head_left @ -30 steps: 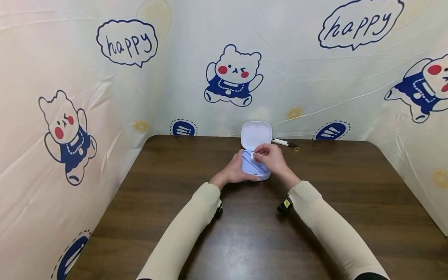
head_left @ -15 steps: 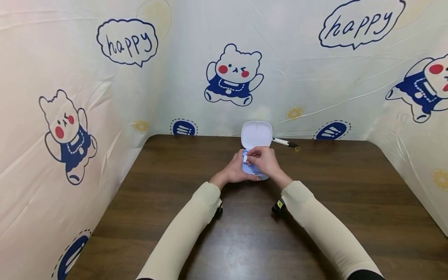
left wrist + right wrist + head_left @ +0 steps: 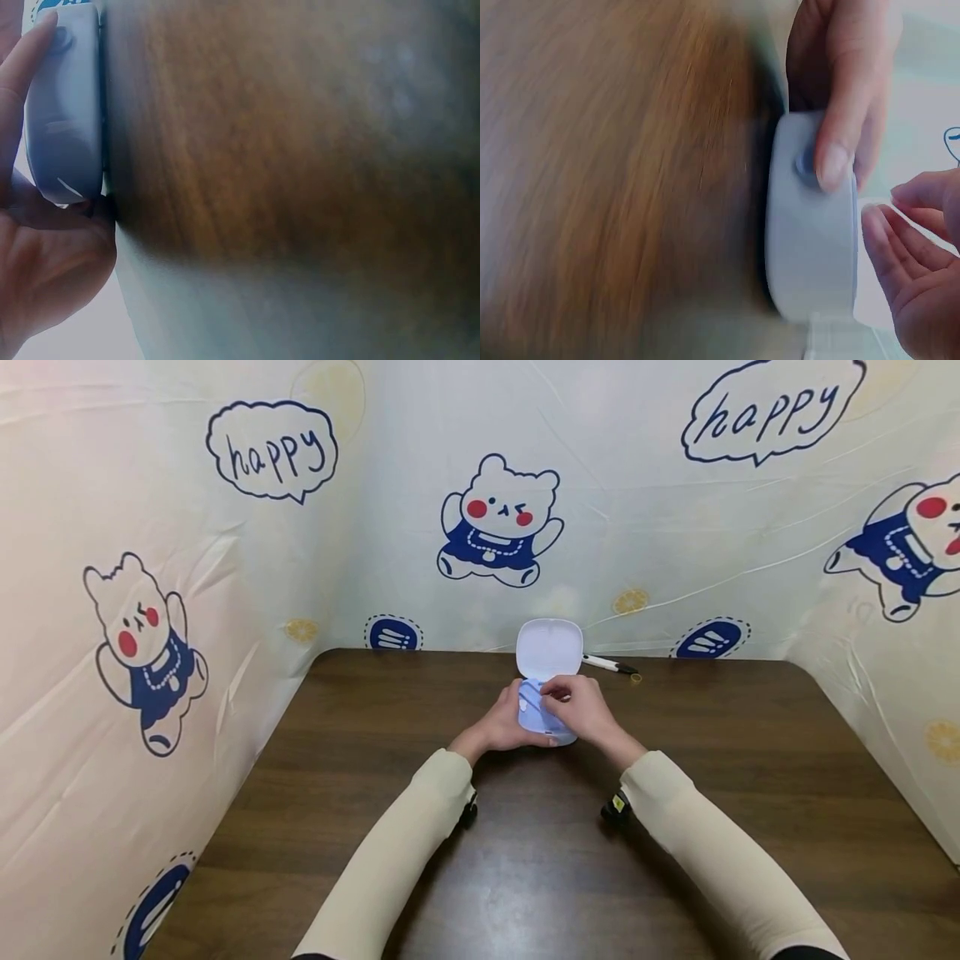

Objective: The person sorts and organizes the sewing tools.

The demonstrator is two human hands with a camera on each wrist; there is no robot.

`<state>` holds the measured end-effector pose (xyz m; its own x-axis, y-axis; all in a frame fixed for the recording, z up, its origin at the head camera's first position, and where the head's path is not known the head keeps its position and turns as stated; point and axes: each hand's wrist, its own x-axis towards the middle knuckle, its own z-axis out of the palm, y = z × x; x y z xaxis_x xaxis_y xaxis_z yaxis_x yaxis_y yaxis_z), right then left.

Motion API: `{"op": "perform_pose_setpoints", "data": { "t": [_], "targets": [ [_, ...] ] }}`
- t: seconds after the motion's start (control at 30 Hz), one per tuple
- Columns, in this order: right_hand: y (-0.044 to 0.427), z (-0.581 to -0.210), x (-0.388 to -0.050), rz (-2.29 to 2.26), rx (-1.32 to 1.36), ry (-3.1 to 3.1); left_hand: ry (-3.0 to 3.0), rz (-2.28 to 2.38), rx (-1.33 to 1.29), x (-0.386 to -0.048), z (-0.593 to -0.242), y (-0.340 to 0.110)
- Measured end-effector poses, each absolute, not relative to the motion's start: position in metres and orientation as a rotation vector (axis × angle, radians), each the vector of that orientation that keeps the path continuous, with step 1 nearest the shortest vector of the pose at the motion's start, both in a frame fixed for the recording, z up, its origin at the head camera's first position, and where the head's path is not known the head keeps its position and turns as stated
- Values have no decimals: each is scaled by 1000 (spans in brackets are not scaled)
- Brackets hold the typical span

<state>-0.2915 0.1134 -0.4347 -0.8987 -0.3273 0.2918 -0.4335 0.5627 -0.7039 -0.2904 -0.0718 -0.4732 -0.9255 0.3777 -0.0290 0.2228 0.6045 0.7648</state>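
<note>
A light-blue case (image 3: 530,721) with slanted dividers stands on the table, its pale lid (image 3: 549,647) raised at the back. My left hand (image 3: 504,723) grips the case from its left side, the thumb (image 3: 834,161) on the front wall beside a small round button. A small white piece (image 3: 523,704) lies in the left part of the case; its kind is too small to tell. My right hand (image 3: 581,703) is over the right part, fingers bent. In the right wrist view its fingertips (image 3: 871,215) stand slightly apart, with nothing visible between them. The hand hides the right-hand compartments.
A white pen with a black end (image 3: 611,664) lies behind the case to the right. Near its end is a small yellow ring (image 3: 636,678). The brown wooden table (image 3: 375,727) meets a printed curtain (image 3: 420,510) at the back and sides.
My right hand moved left over the case with the white piece, let it go in the left part, then drew back right. My left hand has kept its grip.
</note>
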Motion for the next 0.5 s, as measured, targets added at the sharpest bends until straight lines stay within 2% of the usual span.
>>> {"op": "perform_pose_setpoints", "data": {
  "t": [0.27, 0.5],
  "targets": [
    [141, -435, -286, 1069, 727, -2663, 2649, 1201, 479, -295, -478, -72],
    [158, -438, -283, 1092, 718, -2688, 2637, 1224, 482, -289, -469, -72]
  ]
}}
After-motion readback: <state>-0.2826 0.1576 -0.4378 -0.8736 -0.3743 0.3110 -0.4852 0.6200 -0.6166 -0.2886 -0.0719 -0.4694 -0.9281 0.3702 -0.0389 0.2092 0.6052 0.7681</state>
